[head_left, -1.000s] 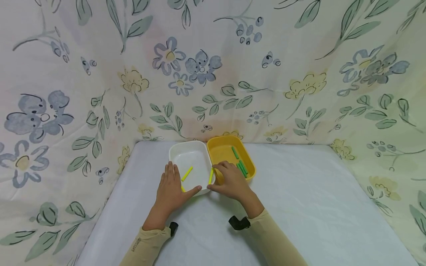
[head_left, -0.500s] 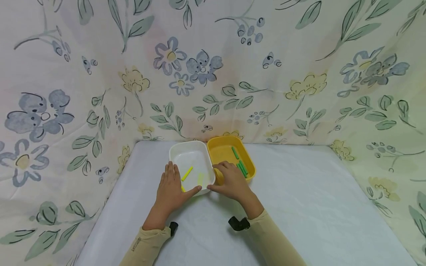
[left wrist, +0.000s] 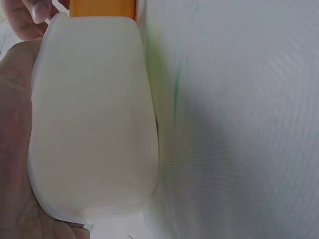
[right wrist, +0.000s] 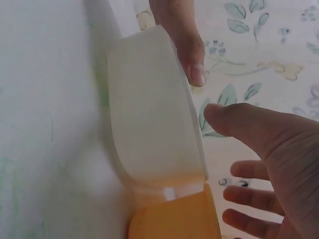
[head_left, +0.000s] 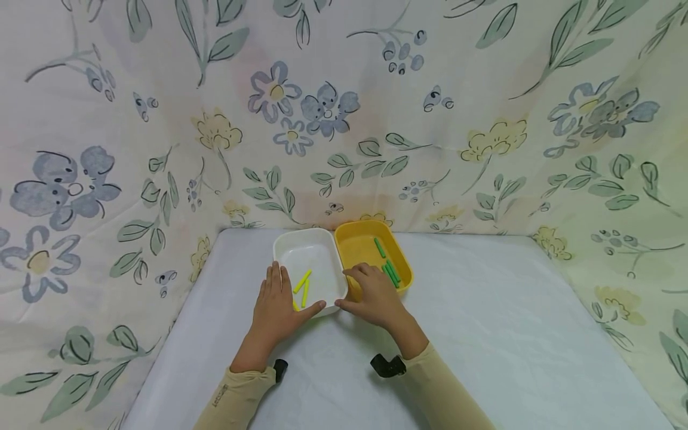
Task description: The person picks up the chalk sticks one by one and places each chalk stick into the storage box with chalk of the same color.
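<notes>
My left hand [head_left: 276, 307] rests along the left rim of a white tray [head_left: 306, 239], fingers straight and thumb stretched over the near rim. Inside that tray lie slim yellow sticks [head_left: 305, 294], two close together and one partly hidden by the left hand. My right hand [head_left: 376, 295] is over the near left part of a yellow tray [head_left: 365, 230], thumb and fingertips by the white tray's right rim. Nothing is between its fingers; in the right wrist view its thumb [right wrist: 239, 122] and loosely bent fingers stand apart. Several green sticks [head_left: 390, 272] lie in the yellow tray.
The trays stand side by side at the back of a table with a white cloth [head_left: 510, 322], against a flowered curtain [head_left: 344, 119]. Faint green and yellow smears [left wrist: 177, 94] mark the cloth near the white tray. Black wrist mounts [head_left: 387, 365] sit on both sleeves.
One second ago my right hand held a yellow stick upright at the white tray's right rim. It has let go, and the stick now lies in the white tray. The left hand has stayed put.
</notes>
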Tool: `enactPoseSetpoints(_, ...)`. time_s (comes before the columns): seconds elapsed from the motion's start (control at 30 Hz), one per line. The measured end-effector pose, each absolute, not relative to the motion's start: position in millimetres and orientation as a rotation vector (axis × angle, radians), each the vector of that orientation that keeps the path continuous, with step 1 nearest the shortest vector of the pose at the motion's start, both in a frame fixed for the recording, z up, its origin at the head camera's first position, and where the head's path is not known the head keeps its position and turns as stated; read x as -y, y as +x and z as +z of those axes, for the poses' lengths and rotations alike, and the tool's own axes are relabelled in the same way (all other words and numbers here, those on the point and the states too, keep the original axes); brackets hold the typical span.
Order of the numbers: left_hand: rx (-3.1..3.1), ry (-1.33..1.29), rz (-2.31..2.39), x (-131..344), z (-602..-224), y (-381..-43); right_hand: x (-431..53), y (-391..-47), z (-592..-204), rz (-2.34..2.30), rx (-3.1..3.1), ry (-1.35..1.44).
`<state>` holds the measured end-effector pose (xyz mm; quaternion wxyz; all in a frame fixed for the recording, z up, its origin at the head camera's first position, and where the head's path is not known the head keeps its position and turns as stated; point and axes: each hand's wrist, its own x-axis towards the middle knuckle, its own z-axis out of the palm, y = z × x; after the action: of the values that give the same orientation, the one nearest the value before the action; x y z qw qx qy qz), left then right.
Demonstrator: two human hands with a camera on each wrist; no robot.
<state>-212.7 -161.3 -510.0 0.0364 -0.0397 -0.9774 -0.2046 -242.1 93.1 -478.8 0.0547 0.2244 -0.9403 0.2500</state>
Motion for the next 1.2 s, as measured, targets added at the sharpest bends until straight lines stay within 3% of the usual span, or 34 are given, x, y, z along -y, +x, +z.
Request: enactPoseSetpoints(1.2,2.945,-0.141,-0.712,163.4,-514.6,-213.5,-181.3,-190.1,-487.8,0.651,2.763,0.572)
